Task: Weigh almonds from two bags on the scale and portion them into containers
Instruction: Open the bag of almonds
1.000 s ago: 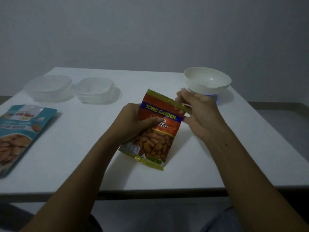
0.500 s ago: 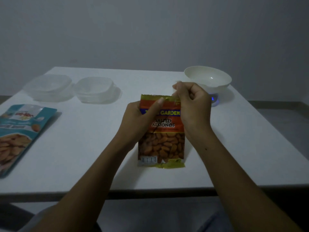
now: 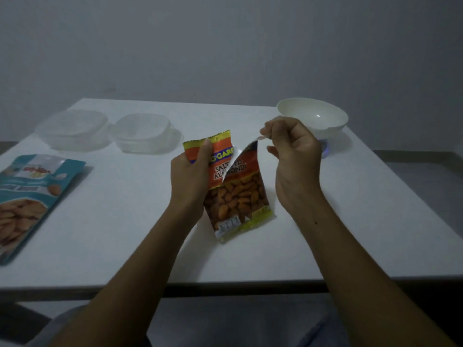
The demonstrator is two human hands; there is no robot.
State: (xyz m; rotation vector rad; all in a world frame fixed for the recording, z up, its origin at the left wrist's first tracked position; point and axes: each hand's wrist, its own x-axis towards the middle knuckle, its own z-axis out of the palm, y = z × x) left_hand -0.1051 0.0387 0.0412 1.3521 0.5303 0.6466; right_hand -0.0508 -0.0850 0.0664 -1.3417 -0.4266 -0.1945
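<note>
An orange bag of salted almonds (image 3: 238,194) is held upright above the white table (image 3: 350,234), torn down from its top edge. My left hand (image 3: 191,171) grips the bag's left side, thumb on the front. My right hand (image 3: 293,151) pinches the torn right corner and holds it pulled away to the right. A teal almond bag (image 3: 27,196) lies flat at the left edge. Two clear lidded containers (image 3: 72,128) (image 3: 145,134) stand at the back left. A white bowl (image 3: 313,116) sits on the scale (image 3: 325,150) at the back right, behind my right hand.
The table's front edge (image 3: 225,284) runs just under my forearms. A plain grey wall (image 3: 225,46) stands behind the table. The scale shows a faint blue glow below the bowl.
The bag was whole half a second ago. Now a tear runs down from its top, and my right hand has drawn the torn corner to the right while my left hand holds the other side.
</note>
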